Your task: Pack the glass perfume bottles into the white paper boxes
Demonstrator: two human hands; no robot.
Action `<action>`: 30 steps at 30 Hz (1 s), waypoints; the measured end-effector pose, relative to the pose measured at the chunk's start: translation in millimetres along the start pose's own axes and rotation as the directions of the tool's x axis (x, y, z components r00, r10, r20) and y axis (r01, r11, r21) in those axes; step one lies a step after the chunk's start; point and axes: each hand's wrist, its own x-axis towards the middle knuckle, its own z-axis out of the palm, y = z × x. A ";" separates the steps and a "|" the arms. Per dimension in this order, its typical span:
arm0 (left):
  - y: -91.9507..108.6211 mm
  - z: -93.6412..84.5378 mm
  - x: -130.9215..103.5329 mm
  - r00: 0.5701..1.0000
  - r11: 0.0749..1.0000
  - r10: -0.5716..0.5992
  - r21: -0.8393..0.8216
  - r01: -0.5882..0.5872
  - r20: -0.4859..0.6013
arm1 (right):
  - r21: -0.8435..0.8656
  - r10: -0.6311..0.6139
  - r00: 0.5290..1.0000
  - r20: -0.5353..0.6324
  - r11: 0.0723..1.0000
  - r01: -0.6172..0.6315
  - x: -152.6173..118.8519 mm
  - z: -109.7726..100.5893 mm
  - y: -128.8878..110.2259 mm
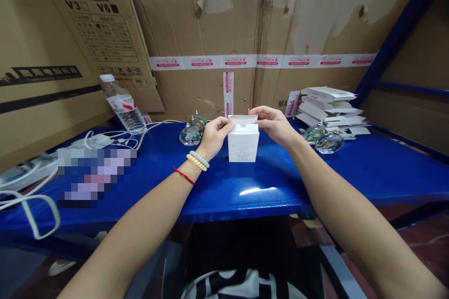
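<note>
- There was the white box [243, 147], upright on the blue counter [213, 196], right between my two grips, its printed face toward me!
- My left grip [214, 133] was pinched on the box's upper left corner; my right grip [275, 125] had thumb and fingers narrowed at the raised flap [245, 118], though whether they pressed or merely steadied it, I couldn't tell.
- Light fingers were the thing here, I judged: hold the corner just enough to keep the box square, then work the flap evenly from both ends so the thin card wouldn't crease.
- Elbows mattered too: glass bottles [191, 135] stood just beyond my left wrist, and more glass by the right forearm, near the white cartons [328, 117], so small moves looked safest.
- What I couldn't see: the inside of the box, its back panel, and the fingertips behind the card.
- Off to the left, a pixelated patch [96, 175] masked something completely, and the white cables [38, 205] ran out of frame.
</note>
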 end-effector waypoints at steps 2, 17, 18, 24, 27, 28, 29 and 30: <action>-1.0 2.5 -0.4 0.999 0.999 -0.009 -0.047 0.008 -0.037 | 0.021 0.009 1.000 -0.009 1.000 -0.008 -0.2 -0.1 -1.2; 3.4 6.9 -1.3 0.991 0.988 -0.134 -0.077 0.134 0.013 | -0.026 -0.045 0.997 -0.068 0.999 0.043 -1.4 4.7 -4.5; 2.5 6.5 -1.8 0.995 0.992 -0.098 -0.080 0.098 0.003 | -0.017 -0.035 0.997 -0.074 0.999 0.034 -1.5 4.6 -5.4; -2.5 -2.7 -1.7 0.989 0.982 0.134 -0.123 -0.141 -0.063 | -0.042 0.125 0.984 -0.126 0.990 -0.131 -1.6 8.8 -9.1; 1.1 -7.9 -1.0 0.978 0.983 0.181 -0.010 -0.181 0.101 | -0.147 0.183 0.975 -0.126 0.968 -0.201 -1.4 15.0 -7.9; 3.2 -8.8 -1.1 0.968 0.980 0.187 0.043 -0.196 0.168 | -0.176 0.194 0.973 -0.125 0.961 -0.214 -1.5 17.1 -7.2; 5.2 -9.1 -1.5 0.957 0.974 0.185 0.092 -0.209 0.223 | -0.193 0.203 0.971 -0.126 0.955 -0.225 -1.6 18.8 -6.5; 7.1 -9.0 -2.0 0.949 0.966 0.180 0.135 -0.220 0.259 | -0.199 0.212 0.969 -0.128 0.952 -0.234 -1.8 20.2 -5.8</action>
